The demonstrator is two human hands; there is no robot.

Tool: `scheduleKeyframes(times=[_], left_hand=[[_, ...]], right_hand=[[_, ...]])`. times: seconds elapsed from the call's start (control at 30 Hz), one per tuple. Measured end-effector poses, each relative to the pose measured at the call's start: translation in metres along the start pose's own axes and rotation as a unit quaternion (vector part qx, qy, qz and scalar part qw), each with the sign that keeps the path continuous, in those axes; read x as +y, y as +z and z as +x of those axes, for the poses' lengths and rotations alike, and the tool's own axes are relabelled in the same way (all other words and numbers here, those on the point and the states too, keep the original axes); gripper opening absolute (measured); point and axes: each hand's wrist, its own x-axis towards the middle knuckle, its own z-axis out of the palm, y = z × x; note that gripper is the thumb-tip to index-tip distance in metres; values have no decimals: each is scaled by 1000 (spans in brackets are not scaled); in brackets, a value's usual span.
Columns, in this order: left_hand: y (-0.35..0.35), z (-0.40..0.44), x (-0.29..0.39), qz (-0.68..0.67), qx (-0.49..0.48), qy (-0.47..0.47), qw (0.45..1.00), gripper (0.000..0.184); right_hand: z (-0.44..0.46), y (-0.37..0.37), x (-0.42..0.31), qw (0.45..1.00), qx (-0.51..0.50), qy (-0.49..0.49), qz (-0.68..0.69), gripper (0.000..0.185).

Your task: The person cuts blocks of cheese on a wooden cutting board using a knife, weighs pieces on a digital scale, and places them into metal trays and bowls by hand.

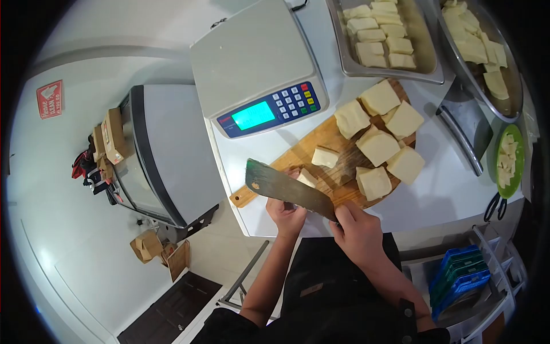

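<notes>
My right hand [359, 232] is closed round the handle of a wide cleaver [292, 190]. The blade points left and passes above my left hand [286, 215], hiding part of its fingers. Just beyond the blade, by my left fingertips, a small pale piece [306, 178] shows at the cutting board's near edge. Another small pale block [325, 157] lies on the wooden cutting board [286, 150]. Several larger pale blocks [378, 146] sit on the board's round right part.
Behind the board stands a digital scale [252, 57] with a lit display. A metal tray [389, 71] of pale blocks, a metal bowl [507, 109] of pale pieces, a broad blade with a metal handle [461, 140] and a green bowl [519, 143] are at the right.
</notes>
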Motion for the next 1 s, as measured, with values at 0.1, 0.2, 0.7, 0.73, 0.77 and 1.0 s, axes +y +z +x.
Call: scheduleKeyframes(times=[0.1, 0.2, 0.7, 0.73, 0.77, 1.0], left_hand=[[-1, -2, -3, 16, -2, 5, 1000, 38], [0, -1, -3, 15, 2, 8, 1000, 38], [1, 0, -1, 12, 26, -2, 1000, 38], [1, -1, -1, 16, 26, -1, 1000, 38], [0, -1, -2, 19, 26, -1, 999, 38], [2, 0, 0, 20, 28, -2, 999, 38]], right_hand=[[3, 0, 0, 1000, -12, -1, 1, 27], [4, 1, -1, 1000, -25, 8, -9, 27], [6, 2, -9, 999, -25, 38, -20, 26], [6, 2, -9, 999, -25, 41, -20, 26], [6, 2, -9, 999, -25, 42, -21, 26], [8, 0, -13, 998, -32, 55, -24, 23]])
